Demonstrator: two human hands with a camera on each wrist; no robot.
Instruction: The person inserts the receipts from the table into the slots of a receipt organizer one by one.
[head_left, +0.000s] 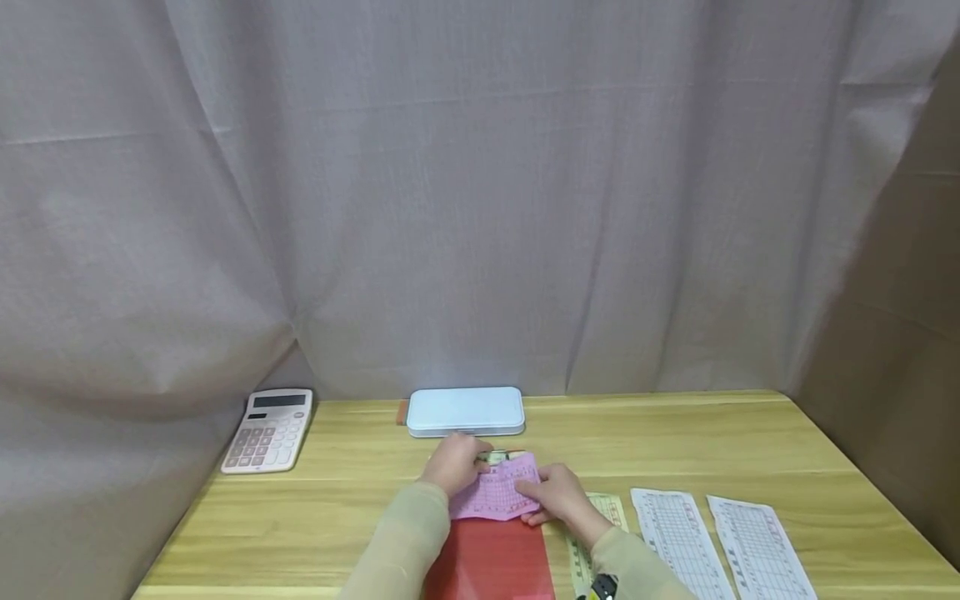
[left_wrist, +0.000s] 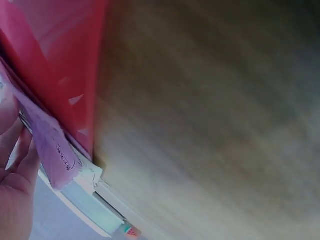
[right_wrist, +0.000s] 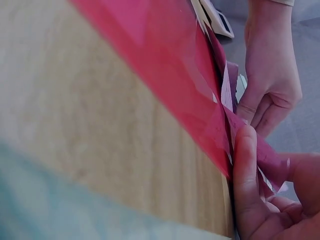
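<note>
A pink printed slip (head_left: 491, 493) lies bent over the top end of a red translucent folder (head_left: 491, 558). My right hand (head_left: 561, 496) pinches the slip's right edge between thumb and fingers. At its upper left, my left hand (head_left: 453, 465) grips the slip; some of those fingertips are hidden. In the left wrist view the left hand (left_wrist: 17, 185) is beside the pink slip (left_wrist: 52, 145), and pale paper edges show beneath it. The right wrist view shows the right thumb and fingers holding the pink slip (right_wrist: 262, 155) at the folder's open end.
A white case (head_left: 465, 410) stands behind the hands, and a calculator (head_left: 270, 432) sits at the left. To the right lie a yellow printed slip (head_left: 606, 505) partly under the right forearm, a white slip (head_left: 682, 533) and another white slip (head_left: 761, 542). A grey curtain (head_left: 480, 208) hangs behind.
</note>
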